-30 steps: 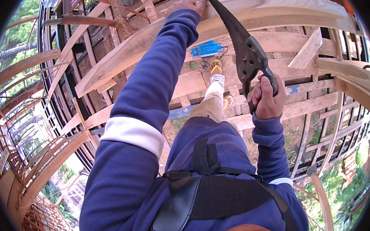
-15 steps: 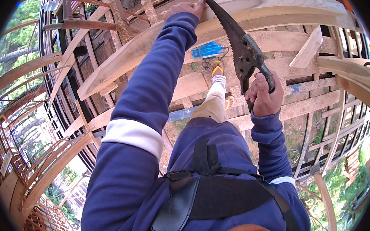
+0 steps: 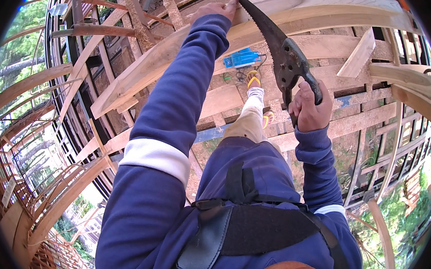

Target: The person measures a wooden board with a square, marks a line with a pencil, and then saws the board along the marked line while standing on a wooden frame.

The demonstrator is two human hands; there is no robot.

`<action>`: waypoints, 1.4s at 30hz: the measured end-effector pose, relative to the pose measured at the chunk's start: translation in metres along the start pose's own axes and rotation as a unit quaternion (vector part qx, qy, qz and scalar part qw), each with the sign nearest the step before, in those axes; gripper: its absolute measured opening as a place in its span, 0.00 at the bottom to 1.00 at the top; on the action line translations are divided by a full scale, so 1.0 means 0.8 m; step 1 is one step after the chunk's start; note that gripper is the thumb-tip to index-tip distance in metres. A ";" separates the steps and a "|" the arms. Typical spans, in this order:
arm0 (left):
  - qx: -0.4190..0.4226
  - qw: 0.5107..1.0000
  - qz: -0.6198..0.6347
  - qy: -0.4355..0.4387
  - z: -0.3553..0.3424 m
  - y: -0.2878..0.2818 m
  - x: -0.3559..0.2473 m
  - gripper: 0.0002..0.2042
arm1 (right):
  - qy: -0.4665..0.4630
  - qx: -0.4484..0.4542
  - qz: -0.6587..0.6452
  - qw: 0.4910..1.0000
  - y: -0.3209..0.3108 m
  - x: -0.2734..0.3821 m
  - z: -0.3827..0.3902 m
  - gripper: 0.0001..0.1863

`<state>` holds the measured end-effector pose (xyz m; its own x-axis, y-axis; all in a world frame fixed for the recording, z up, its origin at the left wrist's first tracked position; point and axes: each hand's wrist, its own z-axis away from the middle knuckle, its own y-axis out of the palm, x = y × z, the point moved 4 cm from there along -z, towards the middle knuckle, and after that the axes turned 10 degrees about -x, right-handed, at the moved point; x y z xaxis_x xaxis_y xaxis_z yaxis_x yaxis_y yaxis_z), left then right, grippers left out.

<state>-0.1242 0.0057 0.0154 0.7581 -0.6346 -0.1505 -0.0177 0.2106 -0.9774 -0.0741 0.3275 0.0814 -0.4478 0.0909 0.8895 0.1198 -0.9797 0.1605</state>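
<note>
My right hand (image 3: 313, 107) is closed round the dark handle of a handsaw (image 3: 271, 40). The saw has a long, curved, toothed blade that narrows to a tip at the far side. That blade crosses over a long pale wooden beam (image 3: 316, 7), with its tip beside my left thumb. On the beam's upper side my left hand (image 3: 214, 11) rests with fingers curled over the wood, holding it. From this angle I cannot tell whether the teeth touch the beam.
A blue corded power tool (image 3: 243, 58) lies on the boards below, near my foot in a yellow flip-flop (image 3: 253, 78). To the right a short wood offcut (image 3: 357, 57) slants across the planks. Slatted boards with gaps (image 3: 333, 123) lie underfoot, and timber framing (image 3: 56, 193) curves along the left.
My right hand and the saw's handle have shifted slightly to the right, tilting the blade a little. My left hand has stayed in place on the beam.
</note>
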 end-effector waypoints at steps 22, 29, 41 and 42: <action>0.011 1.000 0.017 0.011 -0.003 0.000 -0.004 0.36 | -0.119 -0.028 0.155 0.980 0.038 -0.014 -0.043 0.13; -0.004 1.000 0.009 -0.002 0.001 -0.001 0.000 0.37 | -0.037 -0.026 0.075 0.996 0.000 -0.007 0.014 0.11; 0.002 1.000 0.023 0.007 0.002 -0.005 -0.002 0.36 | -0.026 -0.041 0.124 0.991 0.006 -0.021 0.009 0.14; 0.000 1.000 0.022 0.004 0.002 -0.005 -0.001 0.36 | -0.033 -0.040 0.108 0.993 -0.002 -0.023 0.015 0.14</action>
<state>-0.1238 0.0063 0.0195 0.7514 -0.6305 -0.1947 -0.0507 0.2390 -0.9697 -0.0551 0.3297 0.0699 -0.3602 -0.1136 0.9259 0.1341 -0.9886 -0.0691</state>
